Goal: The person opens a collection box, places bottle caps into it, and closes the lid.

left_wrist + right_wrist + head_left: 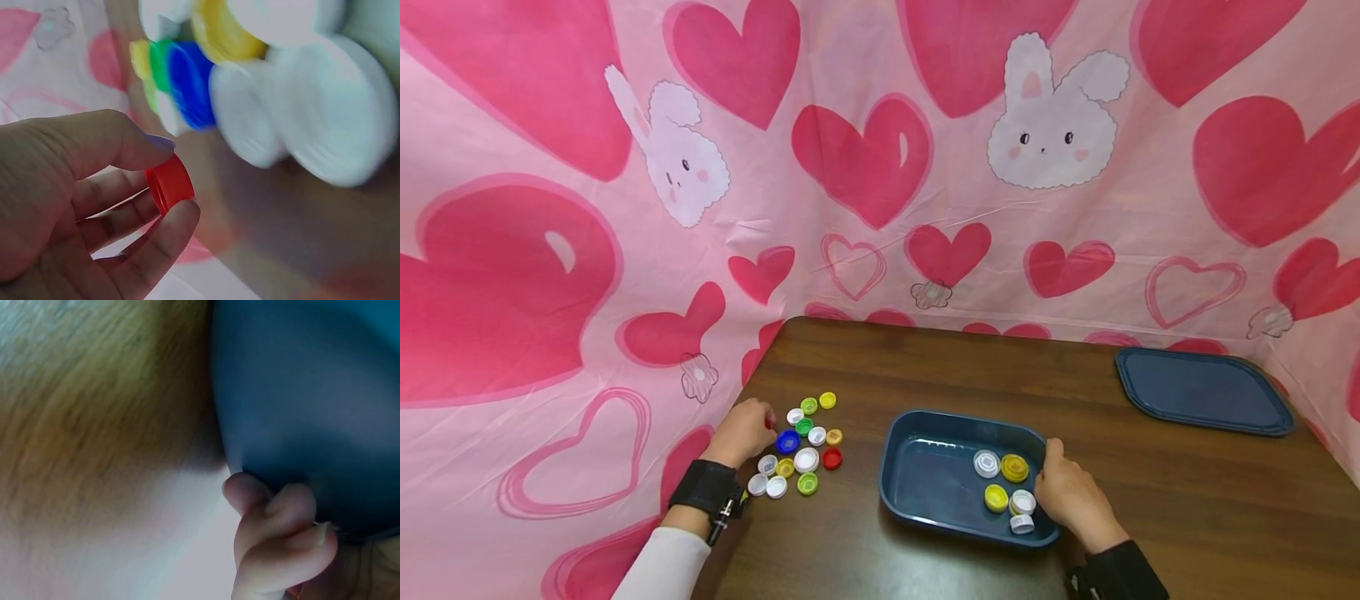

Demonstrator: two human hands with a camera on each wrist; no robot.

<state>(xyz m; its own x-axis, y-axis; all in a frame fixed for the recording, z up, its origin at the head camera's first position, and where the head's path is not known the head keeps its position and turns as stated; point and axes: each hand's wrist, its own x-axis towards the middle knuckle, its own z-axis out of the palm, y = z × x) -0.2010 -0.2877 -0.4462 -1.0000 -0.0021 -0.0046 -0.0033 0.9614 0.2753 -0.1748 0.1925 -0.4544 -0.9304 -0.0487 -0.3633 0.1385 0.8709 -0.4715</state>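
On the dark wooden surface [1075, 392], the left hand [743, 432] sits at about 9 o'clock from a loose cluster of bottle caps [801, 446], its thumb and fingers pinching a small red cap [169, 184] (the left wrist view shows this plainly, the thumb on top and a fingertip beneath, with the cap held on edge). In that view the rest of the cluster looms blurred at 1 o'clock from the pinched cap: white, yellow, blue and green ones. From the head view the cluster holds a blue cap [787, 441], another red one [831, 458], several white ones, and green and yellow ones lying close together, some touching. The right hand [1071, 496] is at the 3 o'clock edge of a dark blue tray [925, 433], its fingers curled round the tray's rim; the right wrist view shows curled fingers [284, 531] pressed against the blue wall. Inside the tray, toward its right side, lie a few caps, white and yellow, just beside the hand. A flat dark blue lid [1202, 389] lies well apart at 2 o'clock from the tray, near the pink heart-and-bunny cloth [880, 150] that backs the surface.
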